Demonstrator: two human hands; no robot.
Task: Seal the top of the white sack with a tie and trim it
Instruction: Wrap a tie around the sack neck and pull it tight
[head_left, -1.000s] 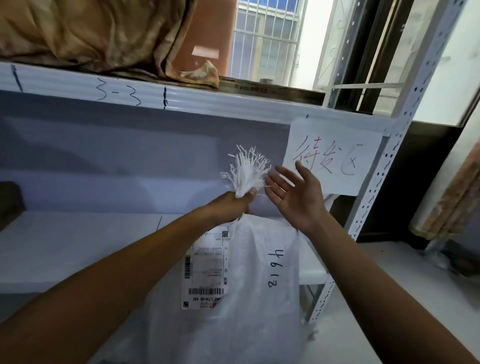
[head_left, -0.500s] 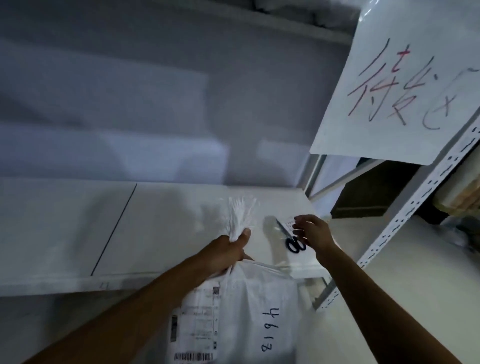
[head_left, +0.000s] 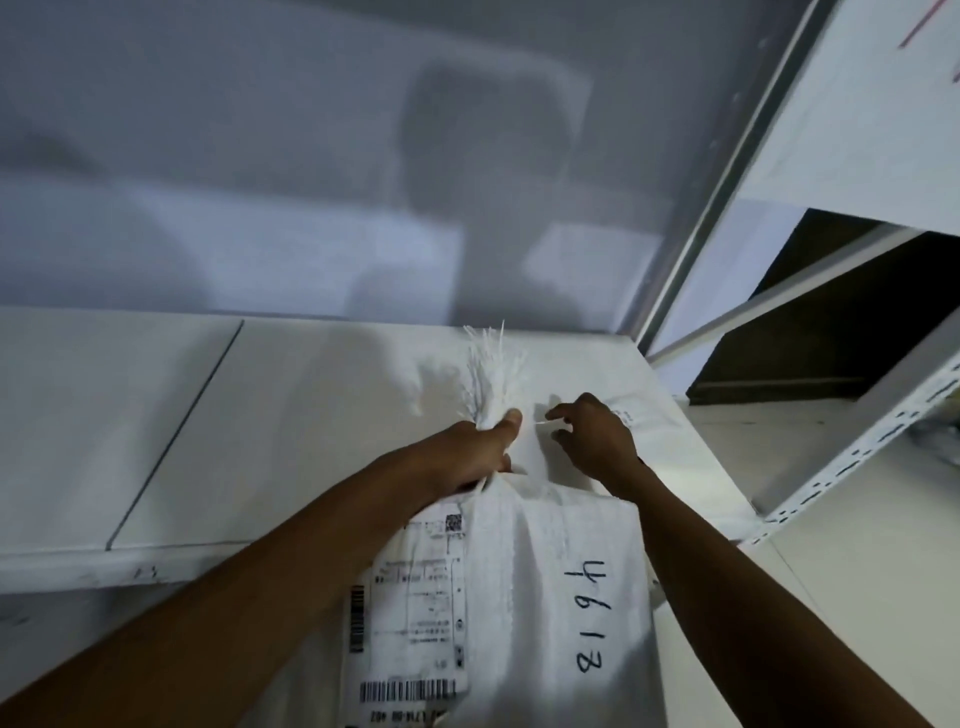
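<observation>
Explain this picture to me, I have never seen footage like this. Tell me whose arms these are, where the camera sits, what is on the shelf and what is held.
There is no machine here. A person wears a wide-angle camera on the head, so this single view looks forward and down along their own two bare arms. In front of a white shelf stands a white sack, with a shipping label and a handwritten number on it. The left hand grips the sack's gathered neck, and the frayed top sticks up above the fist. The right hand is over the shelf beside it, fingers curled. A thin white strip shows at its fingertips, perhaps the tie, but it is too small to be sure. A paper sign hangs at upper right.
</observation>
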